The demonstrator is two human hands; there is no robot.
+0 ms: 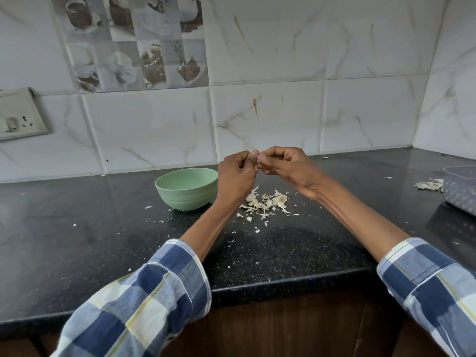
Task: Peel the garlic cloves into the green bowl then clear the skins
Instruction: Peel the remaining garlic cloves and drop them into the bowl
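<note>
A green bowl [186,188] stands on the black counter [103,228], left of my hands; its inside is hidden from this angle. My left hand [235,176] and my right hand [286,166] are raised together above the counter, fingers curled, pinching a small pale garlic clove [257,158] between their fingertips. The clove is mostly hidden by the fingers. Below the hands lies a heap of garlic cloves and papery skins [268,202], just right of the bowl.
Small skin flakes are scattered over the counter. A second little heap of skins [430,185] lies at the far right beside a clear plastic container [461,189]. The tiled wall runs behind; a switch socket [20,114] sits at the left.
</note>
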